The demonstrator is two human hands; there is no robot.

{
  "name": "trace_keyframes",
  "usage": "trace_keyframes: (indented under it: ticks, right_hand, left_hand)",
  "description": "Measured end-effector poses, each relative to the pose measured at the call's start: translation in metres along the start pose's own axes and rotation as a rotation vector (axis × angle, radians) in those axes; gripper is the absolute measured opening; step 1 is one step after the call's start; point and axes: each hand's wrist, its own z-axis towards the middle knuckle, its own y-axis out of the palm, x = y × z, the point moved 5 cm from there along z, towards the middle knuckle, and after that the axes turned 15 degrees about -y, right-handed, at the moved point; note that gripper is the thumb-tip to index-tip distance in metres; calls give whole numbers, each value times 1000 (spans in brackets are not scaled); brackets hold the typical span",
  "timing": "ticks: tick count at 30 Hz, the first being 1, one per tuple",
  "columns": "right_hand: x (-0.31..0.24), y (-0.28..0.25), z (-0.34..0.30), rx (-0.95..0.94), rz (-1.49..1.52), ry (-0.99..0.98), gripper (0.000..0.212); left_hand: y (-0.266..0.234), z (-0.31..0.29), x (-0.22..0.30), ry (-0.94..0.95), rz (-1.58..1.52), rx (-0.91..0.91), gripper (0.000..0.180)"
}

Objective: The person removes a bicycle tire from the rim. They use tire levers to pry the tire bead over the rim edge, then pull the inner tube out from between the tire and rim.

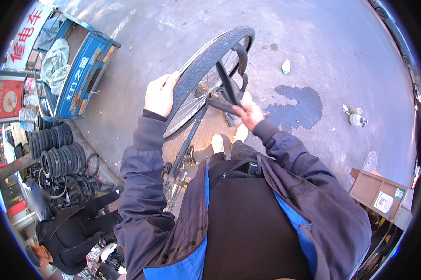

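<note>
A bicycle wheel with a black tyre (205,58) stands tilted in front of me, still joined to the bicycle frame (188,137). My left hand (160,94) is closed over the tyre's left side, thumb on the tread. In my right hand (249,113) is a length of black inner tube (227,84), gripped just right of the hub. The tube runs in loose loops outside the wheel, and one part reaches up to the tyre's right side. Spokes and hub are partly covered by the tube.
At the left stand a blue cart (86,77) and stacked tyres (63,160). A person in dark clothes (75,233) is at lower left. On the ground to the right are a wet patch (297,109), a whitish-green item (285,66) and small containers (356,119). A brown box (376,191) stands beyond.
</note>
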Motion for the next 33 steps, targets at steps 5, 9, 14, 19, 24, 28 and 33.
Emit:
trace_keyframes:
  ticks: [5,9,14,19,24,28,33]
  right_hand:
    - [-56,60,15,-279,159,-87,35]
    - [-85,51,24,-219,5,-330,63]
    - [-67,12,55,92,577,142,64]
    - [-76,-65,98,364,307,-39,53]
    - [-107,-38,122,3,28,-146,33]
    - [-119,-18,94,-39,-17,-288,19]
    - [-99,-24,89,5,-122,-404,13]
  left_hand:
    - [-6,1,-4,13,-48,-15,35]
    - [-15,-3,-26,-46,-85,-85,32]
    - [-28,-8,-56,-176,-218,-138,32]
    - [-57,-11,-55,-289,63,-303,37]
    - [-23,19,1,-116,-53,-326,45]
    - [7,39,17,-241,-36,-324,56]
    - [10,46,13,-218,21,-289,58]
